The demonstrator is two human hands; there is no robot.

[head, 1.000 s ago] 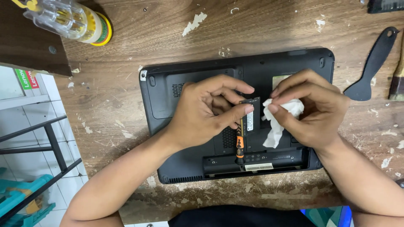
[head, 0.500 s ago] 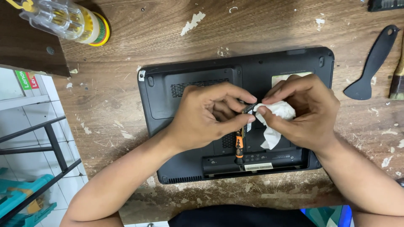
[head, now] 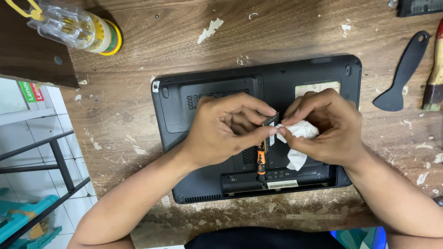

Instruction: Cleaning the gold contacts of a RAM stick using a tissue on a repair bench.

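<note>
A black laptop (head: 207, 87) lies upside down on the worn wooden table (head: 286, 27). Over its open bay, my left hand (head: 226, 129) pinches a small dark memory module (head: 270, 121) by its edge. My right hand (head: 323, 127) grips a crumpled white tissue (head: 297, 138) and presses it against the module's end. A small screwdriver with an orange and black handle (head: 261, 161) rests on the laptop just below my left fingers.
A clear and yellow screwdriver bit case (head: 74, 27) lies at the far left of the table. A black plastic spatula (head: 402, 74) and a brush handle (head: 434, 78) lie to the right. Left of the table edge are a metal rack (head: 55, 152) and tiled floor.
My right hand has moved left, bringing the tissue from beside the module onto it. The module has tilted edge-on in my left fingers.
</note>
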